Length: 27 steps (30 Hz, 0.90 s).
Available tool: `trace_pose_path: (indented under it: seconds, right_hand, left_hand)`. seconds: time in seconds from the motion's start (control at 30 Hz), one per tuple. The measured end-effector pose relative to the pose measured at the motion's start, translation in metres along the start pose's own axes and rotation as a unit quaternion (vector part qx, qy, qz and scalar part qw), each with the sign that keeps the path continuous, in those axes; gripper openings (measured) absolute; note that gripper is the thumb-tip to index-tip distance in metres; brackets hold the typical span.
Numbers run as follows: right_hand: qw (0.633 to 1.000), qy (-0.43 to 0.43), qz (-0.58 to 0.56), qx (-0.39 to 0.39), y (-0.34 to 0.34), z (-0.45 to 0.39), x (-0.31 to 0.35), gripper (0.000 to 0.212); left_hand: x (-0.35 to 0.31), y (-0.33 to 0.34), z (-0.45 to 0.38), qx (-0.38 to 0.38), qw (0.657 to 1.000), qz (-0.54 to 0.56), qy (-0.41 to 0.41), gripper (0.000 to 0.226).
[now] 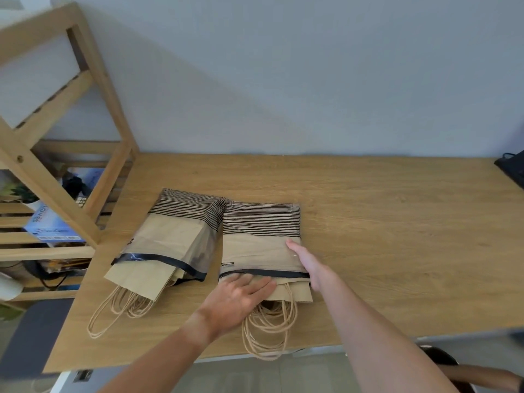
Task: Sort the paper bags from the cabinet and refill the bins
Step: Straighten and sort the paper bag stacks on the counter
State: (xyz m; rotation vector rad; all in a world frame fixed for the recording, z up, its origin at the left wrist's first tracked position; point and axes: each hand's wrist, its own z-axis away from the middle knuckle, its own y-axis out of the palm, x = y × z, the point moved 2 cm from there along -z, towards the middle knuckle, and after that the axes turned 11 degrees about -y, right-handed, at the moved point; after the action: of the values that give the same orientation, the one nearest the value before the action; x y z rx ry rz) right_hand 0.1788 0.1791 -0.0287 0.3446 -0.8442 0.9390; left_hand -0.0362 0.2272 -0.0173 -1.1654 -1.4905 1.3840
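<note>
Two packs of brown paper bags with black stripes lie side by side on the wooden table, each in a clear plastic sleeve with a black band. The left pack is angled, its twine handles spilling toward the table's front. The right pack lies straight, its handles hanging near the front edge. My left hand rests flat on the open end of the right pack, fingers straight. My right hand lies along that pack's right edge with fingers extended.
A wooden shelf unit stands at the left with a blue box of gloves and clutter on its slats. A black object sits at the table's far right. A grey wall runs behind the table.
</note>
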Motion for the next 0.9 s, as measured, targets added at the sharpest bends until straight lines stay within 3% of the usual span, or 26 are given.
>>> trace_pose_path:
  seconds: [0.07,0.27,0.33,0.47,0.6,0.7,0.8,0.9]
  right_hand:
    - [1.0,-0.004,0.005,0.013,0.0,0.003,0.006,0.101]
    - [0.998,-0.002,0.055,0.042,-0.009,0.007,0.004,0.085]
    - [0.996,0.002,0.061,0.058,-0.01,0.003,0.008,0.092]
    - [0.996,0.009,0.063,0.055,-0.006,-0.008,0.008,0.127]
    - [0.998,-0.001,0.049,0.035,-0.001,-0.006,0.004,0.121]
    - [0.998,-0.031,0.056,-0.002,0.005,-0.001,0.006,0.106]
    - [0.996,-0.036,0.08,-0.003,0.012,0.001,-0.003,0.11]
    - [0.996,-0.019,0.09,0.013,0.016,0.007,-0.009,0.093]
  left_hand:
    - [-0.003,0.0,-0.004,-0.005,1.0,0.008,0.0,0.08]
    - [-0.028,-0.01,-0.024,0.047,0.993,0.014,-0.106,0.07]
    - [-0.034,-0.006,-0.023,0.053,0.993,0.013,-0.108,0.073]
    - [-0.016,-0.002,-0.011,0.022,0.998,0.009,-0.05,0.087]
    - [-0.009,-0.002,-0.002,0.045,0.998,0.031,-0.022,0.094]
    - [-0.01,-0.005,-0.006,0.023,0.998,0.043,-0.034,0.086]
    - [-0.007,0.002,-0.008,0.044,0.996,0.05,-0.061,0.075]
    - [-0.01,0.004,-0.011,0.077,0.986,0.019,-0.144,0.053]
